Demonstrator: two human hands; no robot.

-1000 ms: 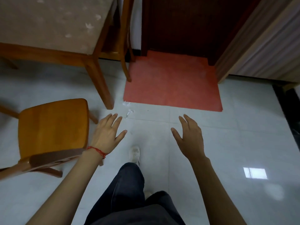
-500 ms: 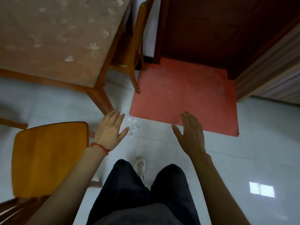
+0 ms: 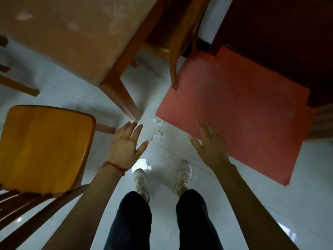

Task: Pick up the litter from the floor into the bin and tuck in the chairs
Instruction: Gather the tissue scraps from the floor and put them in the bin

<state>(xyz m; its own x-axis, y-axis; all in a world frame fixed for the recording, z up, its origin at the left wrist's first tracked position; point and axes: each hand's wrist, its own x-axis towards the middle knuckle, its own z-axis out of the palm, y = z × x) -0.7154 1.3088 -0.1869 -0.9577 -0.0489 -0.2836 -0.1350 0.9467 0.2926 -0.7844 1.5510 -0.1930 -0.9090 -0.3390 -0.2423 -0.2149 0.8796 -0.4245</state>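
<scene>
**On the tiled floor, two scraps of paper wait within reach**

At the corner of a wooden desk (image 3: 75, 33), a person stands over the litter with both arms stretched forward and down. The left hand (image 3: 126, 143) is open, fingers spread, palm toward the floor, holding nothing; the right hand (image 3: 210, 143) is likewise open and empty, hovering above the near edge of a red mat (image 3: 239, 112). Between them, on the pale tiles just off the mat's corner and near the foot of the desk leg (image 3: 124, 98), lie two small crumpled white paper scraps: one (image 3: 157, 120) touching or almost touching the mat's corner, the other (image 3: 158, 135) a little nearer the person's shoes.

The step in hand appears to be the litter pickup, at the reach stage, with nothing grasped yet. The next move likely calls for bending lower and pinching each scrap in turn; being light and thin, they would need fingertips pressed close to the tile. No bin is in view, so carrying them off would mean turning elsewhere.

Counted: two hands, two paper scraps, one mat, one desk. Chairs number at least two: one with an orange wooden seat (image 3: 45, 147) pulled out at the left, one (image 3: 173, 38) drawn close at the desk's far side. Wooden parts at the far left edge may belong to a third; that cannot be told.
</scene>
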